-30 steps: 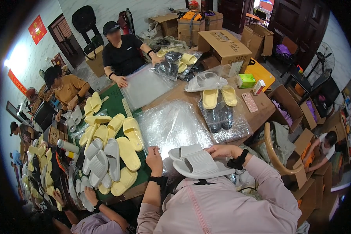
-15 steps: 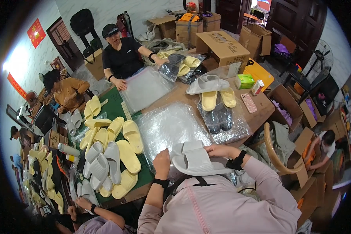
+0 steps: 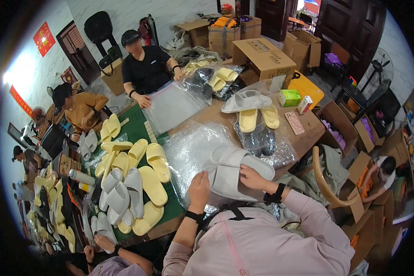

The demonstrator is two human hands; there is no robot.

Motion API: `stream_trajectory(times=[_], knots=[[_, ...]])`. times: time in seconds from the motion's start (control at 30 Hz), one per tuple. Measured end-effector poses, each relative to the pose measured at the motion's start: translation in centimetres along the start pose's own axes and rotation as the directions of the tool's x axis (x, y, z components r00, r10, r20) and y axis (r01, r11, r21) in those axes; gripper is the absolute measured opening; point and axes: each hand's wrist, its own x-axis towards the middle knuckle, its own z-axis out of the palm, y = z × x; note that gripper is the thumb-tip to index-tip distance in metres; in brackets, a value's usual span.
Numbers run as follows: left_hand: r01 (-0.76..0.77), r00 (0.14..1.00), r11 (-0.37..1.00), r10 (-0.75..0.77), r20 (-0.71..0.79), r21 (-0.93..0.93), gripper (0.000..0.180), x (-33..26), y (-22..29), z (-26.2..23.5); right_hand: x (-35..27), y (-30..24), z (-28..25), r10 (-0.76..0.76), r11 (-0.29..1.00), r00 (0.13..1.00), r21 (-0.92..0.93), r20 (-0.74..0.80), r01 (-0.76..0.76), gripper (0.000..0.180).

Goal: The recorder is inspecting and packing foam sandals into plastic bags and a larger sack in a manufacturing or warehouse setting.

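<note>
Slippers (image 3: 226, 181), grey, sit grasped in the fingers of the right hand (image 3: 256, 179) over clear plastic (image 3: 188, 142), worktop's (image 3: 309, 138) near side, seemingly mid-positioning, calling for steady alignment; left hand's (image 3: 199, 189) hold unclear.

ok so layout: pair of slippers (image 3: 232, 172) up front, over the near end of a plastic sheet stack (image 3: 193, 142) on the surface (image 3: 312, 137). Slipper pile (image 3: 135, 179) to the left. Behind on the right, more stacked slippers (image 3: 245, 101), phone (image 3: 294, 123) right of those, two packs (image 3: 290, 97) behind the phone, carton (image 3: 262, 54) behind everything there. Plastic bags (image 3: 172, 105) further back, before a coworker (image 3: 148, 66).
</note>
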Motion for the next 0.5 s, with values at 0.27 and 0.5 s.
stream_trajectory(times=[0.27,0.5], knots=[[-0.041,0.996,0.997,0.046,0.075,-0.064,0.022,0.3,2.8,0.3,1.1,-2.5,2.4,-0.106,0.975,0.984,-0.21,-0.142,0.075,0.014],[-0.014,0.978,0.97,0.064,0.198,-0.244,0.026,1.4,4.1,-1.0,3.4,-4.2,4.2,-0.115,0.983,0.955,-0.168,-0.272,0.071,0.015]])
